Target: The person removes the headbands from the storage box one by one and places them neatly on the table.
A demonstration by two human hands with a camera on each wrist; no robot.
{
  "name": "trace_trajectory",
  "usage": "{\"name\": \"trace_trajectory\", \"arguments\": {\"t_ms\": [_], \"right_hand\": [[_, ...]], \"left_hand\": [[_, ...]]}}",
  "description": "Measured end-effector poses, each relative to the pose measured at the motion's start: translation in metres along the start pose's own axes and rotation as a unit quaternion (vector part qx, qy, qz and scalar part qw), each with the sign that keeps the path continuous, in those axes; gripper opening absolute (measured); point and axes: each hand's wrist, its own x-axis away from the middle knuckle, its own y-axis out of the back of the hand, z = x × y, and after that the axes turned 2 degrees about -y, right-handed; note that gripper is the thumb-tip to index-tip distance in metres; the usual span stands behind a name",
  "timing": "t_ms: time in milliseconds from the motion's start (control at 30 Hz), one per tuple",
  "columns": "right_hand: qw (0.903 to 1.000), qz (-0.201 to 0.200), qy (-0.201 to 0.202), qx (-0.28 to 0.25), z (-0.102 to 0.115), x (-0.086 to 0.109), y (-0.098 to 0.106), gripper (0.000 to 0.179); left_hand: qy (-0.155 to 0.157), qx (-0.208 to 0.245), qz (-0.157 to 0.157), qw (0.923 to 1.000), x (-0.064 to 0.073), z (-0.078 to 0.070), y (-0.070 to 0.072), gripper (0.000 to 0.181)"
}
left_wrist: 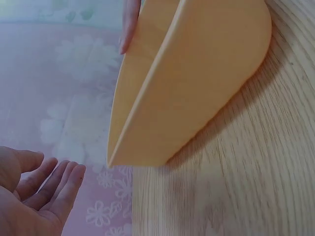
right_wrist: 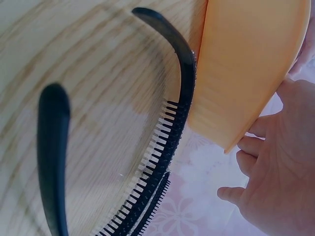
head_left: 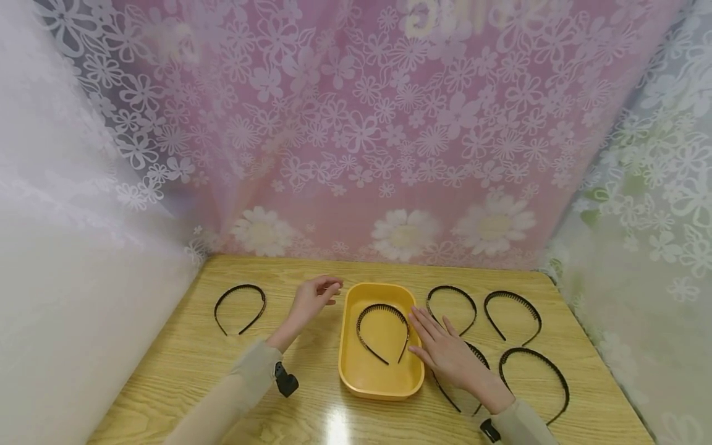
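Note:
A black headband (head_left: 382, 306) with comb teeth lies in the yellow plastic tray (head_left: 384, 394), its arch toward the far end. My right hand (head_left: 447, 355) has its fingers extended at the tray's right rim, touching it. To the left of the tray's far corner, my left hand (head_left: 311, 301) hovers with loosely bent fingers, holding nothing. In the left wrist view that hand (left_wrist: 42, 191) is apart from the tray wall (left_wrist: 197, 73). Below my right forearm and hand is another toothed headband (right_wrist: 184, 93), partly hidden in the head view.
One headband (head_left: 241, 287) lies alone on the left of the wooden table (head_left: 183, 371). More headbands lie at right, including a far one (head_left: 449, 288), a far-right one (head_left: 514, 296) and a nearer one (head_left: 528, 351). A pink floral curtain (head_left: 334, 204) hangs behind the table.

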Motion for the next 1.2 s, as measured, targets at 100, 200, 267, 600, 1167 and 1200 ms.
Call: {"name": "trace_trajectory", "arguments": {"t_ms": [100, 200, 267, 600, 1167, 1200], "right_hand": [[0.9997, 0.018, -0.013, -0.001, 0.001, -0.001, 0.002, 0.069], [0.9993, 0.03, -0.02, 0.0, 0.002, -0.001, 0.004, 0.07], [0.9994, 0.03, -0.02, -0.001, 0.003, -0.001, 0.004, 0.07], [0.9995, 0.026, -0.017, -0.004, 0.003, -0.001, 0.005, 0.069], [0.9996, 0.02, -0.017, 0.005, 0.003, -0.001, 0.004, 0.068], [0.9997, 0.017, -0.015, 0.003, 0.003, -0.001, 0.004, 0.068]], "left_hand": [[-0.001, 0.0, 0.006, 1.0, -0.002, -0.002, -0.009, 0.026], [-0.007, 0.002, 0.02, 0.9998, -0.003, -0.003, -0.019, 0.027], [-0.005, 0.004, 0.033, 0.9994, -0.004, -0.004, -0.025, 0.027], [-0.005, -0.006, 0.082, 0.9966, -0.007, -0.008, -0.047, 0.031], [0.01, -0.2, 0.14, 0.9698, -0.024, -0.007, -0.069, 0.033], [0.013, -0.206, 0.143, 0.9678, -0.024, -0.007, -0.071, 0.033]]}}
